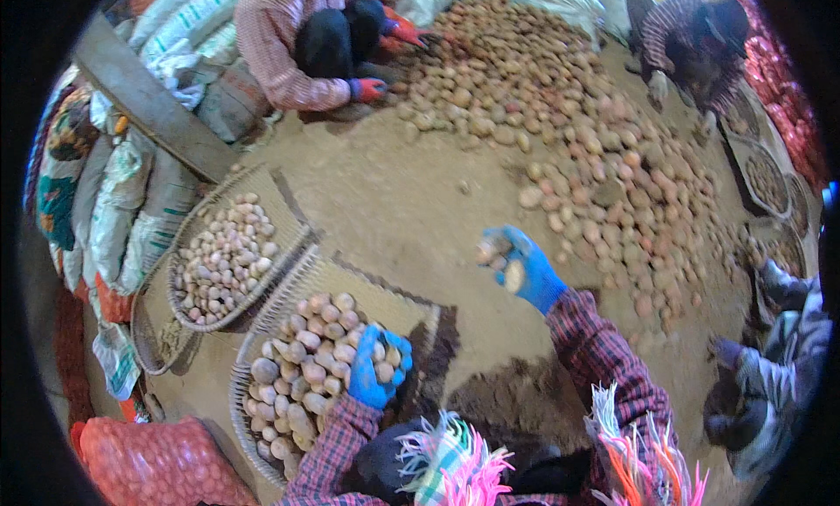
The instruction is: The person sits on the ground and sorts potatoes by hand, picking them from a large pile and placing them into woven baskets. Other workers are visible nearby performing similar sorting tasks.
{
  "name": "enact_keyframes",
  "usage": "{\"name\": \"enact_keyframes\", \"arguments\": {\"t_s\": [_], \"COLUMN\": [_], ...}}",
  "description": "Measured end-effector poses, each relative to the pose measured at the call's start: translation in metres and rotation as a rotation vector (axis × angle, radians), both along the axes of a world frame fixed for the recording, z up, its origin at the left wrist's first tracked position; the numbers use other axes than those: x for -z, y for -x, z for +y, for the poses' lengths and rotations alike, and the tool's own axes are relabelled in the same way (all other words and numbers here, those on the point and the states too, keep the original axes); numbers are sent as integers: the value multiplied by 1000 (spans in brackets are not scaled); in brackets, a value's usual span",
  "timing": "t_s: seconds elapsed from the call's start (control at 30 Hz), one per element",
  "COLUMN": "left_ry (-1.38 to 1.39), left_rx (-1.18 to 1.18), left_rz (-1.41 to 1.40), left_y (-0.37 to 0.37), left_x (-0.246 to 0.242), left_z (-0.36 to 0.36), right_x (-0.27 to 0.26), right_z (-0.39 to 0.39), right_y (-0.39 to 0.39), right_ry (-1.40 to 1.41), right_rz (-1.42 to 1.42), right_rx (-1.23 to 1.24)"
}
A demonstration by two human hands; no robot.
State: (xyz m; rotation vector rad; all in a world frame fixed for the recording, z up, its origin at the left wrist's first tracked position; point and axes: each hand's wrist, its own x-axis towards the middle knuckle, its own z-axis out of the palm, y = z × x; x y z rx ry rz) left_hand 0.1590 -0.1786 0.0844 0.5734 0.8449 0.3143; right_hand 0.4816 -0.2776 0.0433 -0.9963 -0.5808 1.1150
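My left hand (pixel 373 375), in a blue glove, curls around several small potatoes (pixel 385 363) at the right side of a woven basket (pixel 240 401). Round pale and brownish potatoes (pixel 302 368) fill much of that basket. Out in front, my right hand (pixel 535 273), also gloved in blue, grips a few potatoes (pixel 492 251) above the bare floor. One cut-looking or pale potato (pixel 514 277) shows against its palm side. To the right of this hand spreads the edge of a large potato heap (pixel 604 197).
A second basket (pixel 177 296) of smaller potatoes stands at left, near stacked sacks (pixel 125 210) and a metal beam (pixel 151 105). A red net sack (pixel 157 460) lies lower left. Co-workers crouch around the heap: one person (pixel 295 53) at top, others (pixel 689 46) (pixel 774 381) at right.
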Motion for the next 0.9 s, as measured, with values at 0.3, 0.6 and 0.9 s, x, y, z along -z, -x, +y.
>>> {"name": "enact_keyframes", "arguments": {"t_s": [0.3,0.6,0.9], "left_ry": [-226,-158,-155], "left_rx": [278,240,141], "left_rz": [-186,-164,-156], "left_y": [-44,-58,-49], "left_x": [10,0,3], "left_z": [-14,-30,-28], "right_x": [-60,-38,-40], "right_z": [-12,3,-2], "right_y": [46,80,72], "right_ry": [170,247,244], "right_rz": [129,-203,-106], "right_rx": [-67,-181,-202]}}
